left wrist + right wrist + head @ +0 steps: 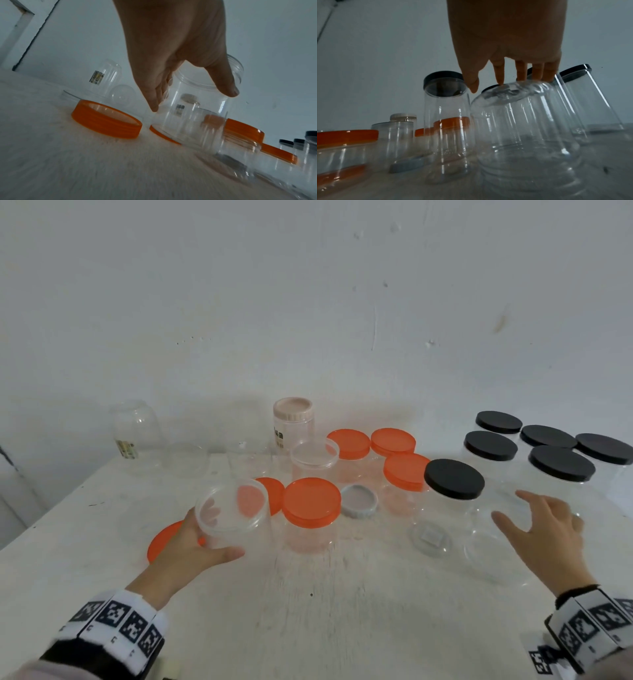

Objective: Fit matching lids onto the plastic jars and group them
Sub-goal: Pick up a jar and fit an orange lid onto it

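Observation:
My left hand (pixel 219 537) grips a clear open jar (pixel 233 508) without a lid, thumb in front and fingers behind; the left wrist view shows the left hand (pixel 192 99) round the jar (pixel 197 115), which stands on the table. A loose orange lid (pixel 164 539) (pixel 106 121) lies upturned just left of it. My right hand (pixel 527 515) (pixel 501 85) is spread, straight fingertips (pixel 521 77) touching the base of an upside-down clear jar (pixel 486 556) (pixel 522 128). A black-lidded jar (pixel 454 482) (pixel 444 83) stands left of that one.
Several orange-lidded jars (pixel 311 506) stand mid-table, with a grey lid (pixel 359 501) among them. Several black-lidded jars (pixel 561 470) are grouped back right. A pink-lidded jar (pixel 293 409) and clear lidless jars (pixel 137 426) stand by the wall. The table's left edge (pixel 51 508) runs diagonally.

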Demonstrator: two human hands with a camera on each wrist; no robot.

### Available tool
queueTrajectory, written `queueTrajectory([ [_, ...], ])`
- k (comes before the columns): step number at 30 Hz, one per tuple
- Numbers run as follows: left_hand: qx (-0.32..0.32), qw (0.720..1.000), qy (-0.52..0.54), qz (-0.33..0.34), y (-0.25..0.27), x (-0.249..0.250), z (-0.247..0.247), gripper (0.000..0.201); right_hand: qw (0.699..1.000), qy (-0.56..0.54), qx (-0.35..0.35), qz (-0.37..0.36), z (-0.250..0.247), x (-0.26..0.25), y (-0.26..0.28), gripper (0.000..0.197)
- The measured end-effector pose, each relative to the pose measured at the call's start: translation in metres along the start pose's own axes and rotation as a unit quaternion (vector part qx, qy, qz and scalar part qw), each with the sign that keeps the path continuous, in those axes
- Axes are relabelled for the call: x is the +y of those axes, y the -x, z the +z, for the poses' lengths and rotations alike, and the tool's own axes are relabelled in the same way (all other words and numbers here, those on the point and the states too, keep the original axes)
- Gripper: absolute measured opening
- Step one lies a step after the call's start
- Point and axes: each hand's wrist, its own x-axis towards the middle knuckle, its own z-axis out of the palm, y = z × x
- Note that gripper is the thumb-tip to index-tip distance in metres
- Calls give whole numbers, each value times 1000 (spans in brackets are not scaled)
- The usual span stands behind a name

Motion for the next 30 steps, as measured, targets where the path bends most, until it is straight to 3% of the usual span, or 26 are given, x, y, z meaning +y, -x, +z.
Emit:
queueTrajectory([
  [5, 63, 998, 6, 8, -22, 10, -22, 115, 996, 33, -73, 36, 10, 8, -7, 73],
  [12, 173, 984, -52, 2, -68, 9, -41, 107, 995, 36, -87, 41, 17, 14, -10, 78],
  [20, 213, 968, -87, -98, -111, 2, -44, 108, 995, 27, -88, 39, 19, 15, -8, 84],
  [30, 234, 954, -122, -140, -121, -2, -32, 104, 995, 17, -91, 40, 16, 14, -8, 71],
])
